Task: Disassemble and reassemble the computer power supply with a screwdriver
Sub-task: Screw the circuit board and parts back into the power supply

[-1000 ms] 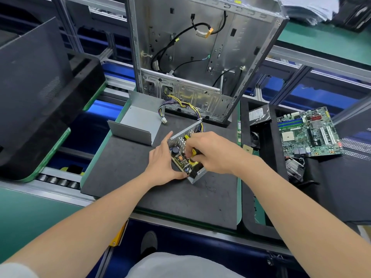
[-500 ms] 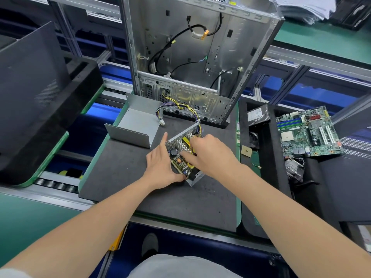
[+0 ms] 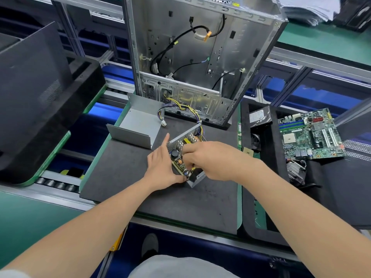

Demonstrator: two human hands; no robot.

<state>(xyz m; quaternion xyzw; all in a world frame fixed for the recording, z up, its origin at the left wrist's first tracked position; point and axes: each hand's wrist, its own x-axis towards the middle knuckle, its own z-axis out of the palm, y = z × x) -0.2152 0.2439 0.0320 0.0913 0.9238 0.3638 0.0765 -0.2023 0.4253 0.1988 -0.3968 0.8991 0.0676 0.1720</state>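
While the open supply (image 3: 178, 157) lies on the dark table (image 3: 176, 207), both hands are at it. The left hand (image 3: 160, 165) rests against the left side of the supply. Its grip is spread, the forefinger lies straight along the perforated wall, and the thumb touches the near corner. The right hand (image 3: 212, 159) covers the right side of the supply from above, and its grip is curled down into the box. Under the palm a small yellow and black piece shows, which looks like the handle of the screwdriver (image 3: 193, 169). The grip therefore seems closed around it, but the tip is hidden. A bundle of coloured wires (image 3: 180, 108) goes out from the far end of the supply. The grey cover (image 3: 138, 125) stands on the table to the far left of the supply, near it but not touching. Behind the supply the case (image 3: 200, 57) stands upright, with its open side towards the person. Well to the right of the supply lie a motherboard (image 3: 311, 135) and a drive (image 3: 260, 116).
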